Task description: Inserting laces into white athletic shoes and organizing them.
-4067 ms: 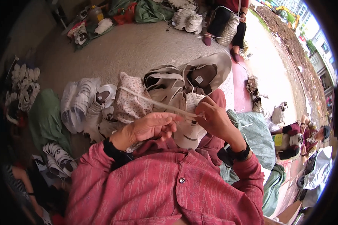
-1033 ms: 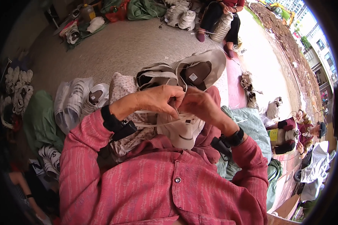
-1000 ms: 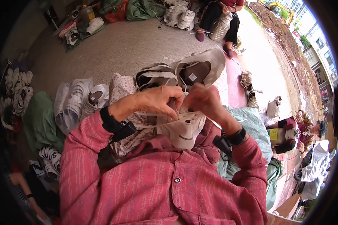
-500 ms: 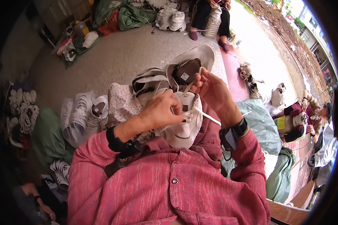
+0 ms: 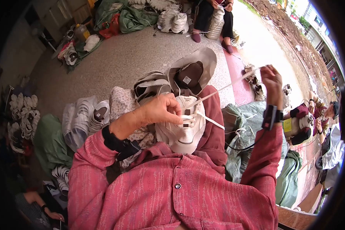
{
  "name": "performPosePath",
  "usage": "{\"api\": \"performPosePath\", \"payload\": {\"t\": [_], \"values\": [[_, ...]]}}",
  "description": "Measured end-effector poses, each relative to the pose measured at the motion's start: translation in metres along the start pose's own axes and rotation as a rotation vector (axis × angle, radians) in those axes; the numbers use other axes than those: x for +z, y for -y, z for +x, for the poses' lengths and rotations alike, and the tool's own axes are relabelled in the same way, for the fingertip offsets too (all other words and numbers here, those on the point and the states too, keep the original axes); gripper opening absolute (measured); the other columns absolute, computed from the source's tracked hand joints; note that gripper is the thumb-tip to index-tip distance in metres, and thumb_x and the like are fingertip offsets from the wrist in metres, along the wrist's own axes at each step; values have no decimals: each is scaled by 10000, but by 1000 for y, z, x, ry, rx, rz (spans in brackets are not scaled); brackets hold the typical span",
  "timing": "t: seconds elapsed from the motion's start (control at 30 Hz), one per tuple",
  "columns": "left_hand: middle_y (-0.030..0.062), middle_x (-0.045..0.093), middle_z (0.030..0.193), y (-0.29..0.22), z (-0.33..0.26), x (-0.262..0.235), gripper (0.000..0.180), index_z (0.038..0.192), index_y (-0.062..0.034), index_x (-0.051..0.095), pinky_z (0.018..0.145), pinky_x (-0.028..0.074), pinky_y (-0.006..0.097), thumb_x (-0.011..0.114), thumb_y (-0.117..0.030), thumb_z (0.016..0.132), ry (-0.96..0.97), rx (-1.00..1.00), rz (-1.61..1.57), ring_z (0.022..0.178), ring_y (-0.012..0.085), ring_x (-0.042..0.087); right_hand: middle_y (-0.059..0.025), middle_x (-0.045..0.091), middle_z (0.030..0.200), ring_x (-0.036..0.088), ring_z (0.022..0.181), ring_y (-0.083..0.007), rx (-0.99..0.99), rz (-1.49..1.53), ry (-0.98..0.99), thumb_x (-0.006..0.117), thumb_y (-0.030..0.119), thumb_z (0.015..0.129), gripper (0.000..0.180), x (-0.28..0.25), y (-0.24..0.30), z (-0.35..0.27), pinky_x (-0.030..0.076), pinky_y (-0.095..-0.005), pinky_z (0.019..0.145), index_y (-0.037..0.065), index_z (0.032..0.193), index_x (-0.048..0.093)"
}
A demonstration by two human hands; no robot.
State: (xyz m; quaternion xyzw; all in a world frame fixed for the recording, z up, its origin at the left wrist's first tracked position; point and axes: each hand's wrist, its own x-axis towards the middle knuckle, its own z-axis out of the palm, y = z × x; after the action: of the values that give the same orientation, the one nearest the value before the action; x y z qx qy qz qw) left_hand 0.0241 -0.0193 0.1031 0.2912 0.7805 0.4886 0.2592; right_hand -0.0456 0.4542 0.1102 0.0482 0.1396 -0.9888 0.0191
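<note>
Left hand point(image 5: 163, 110) pins the shoe point(image 5: 184, 128) on the lap, right hand point(image 5: 271, 78) pinches the lace point(image 5: 218, 90) taut; upper eyelets seemingly unlaced

Your left hand point(image 5: 163, 111) covering part of the white shoe's point(image 5: 184, 128) lacing, your right hand's point(image 5: 271, 78) fingertips blurred around the lace point(image 5: 218, 91) end, seated person point(image 5: 214, 15) cut off at the top edge.

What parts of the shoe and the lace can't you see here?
- Head view: the left hand covers part of the white shoe's eyelets.
- The lace end vanishes inside the raised right hand.
- The shoe's sole faces down onto the lap, hidden.
- The shoe's heel end is hidden behind the red shirt.
</note>
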Motion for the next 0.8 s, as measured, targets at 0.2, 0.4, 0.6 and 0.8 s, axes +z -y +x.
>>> {"api": "performPosePath", "payload": {"t": [0.2, 0.4, 0.6, 0.8], "values": [[-13, 515, 898, 9, -4, 1, 262, 985, -78, 676, 667, 371, 214, 772, -201, 775, 9, 31, -168, 757, 57, 466, -11, 292, 593, 249, 469, -135, -455, 29, -185, 424, -21, 964, 275, -10, 95, -35, 368, -260, 498, 53, 708, 357], [42, 557, 931, -12, 5, 6, 246, 994, -49, 665, 759, 429, 301, 662, -261, 869, -60, 162, 287, 816, 168, 529, -114, 507, 755, 453, 638, -184, -326, -206, 152, 437, 41, 980, 142, 47, 46, -59, 445, -279, 586, -54, 887, 490], [58, 604, 916, -63, 20, 2, 258, 976, -36, 662, 787, 456, 330, 527, -256, 984, 251, 528, 239, 852, 192, 572, -105, 504, 815, 424, 632, -150, -544, -247, 167, 425, 39, 998, 118, 136, 20, -98, 424, -197, 550, -62, 980, 483], [54, 618, 866, -106, -44, -41, 341, 877, -21, 609, 777, 484, 315, 465, -297, 1017, 35, 563, -315, 835, 156, 592, -89, 642, 1005, 600, 767, -147, -430, -1042, 142, 583, 165, 929, 303, 74, -81, -92, 508, -314, 756, -7, 1178, 579]]}}
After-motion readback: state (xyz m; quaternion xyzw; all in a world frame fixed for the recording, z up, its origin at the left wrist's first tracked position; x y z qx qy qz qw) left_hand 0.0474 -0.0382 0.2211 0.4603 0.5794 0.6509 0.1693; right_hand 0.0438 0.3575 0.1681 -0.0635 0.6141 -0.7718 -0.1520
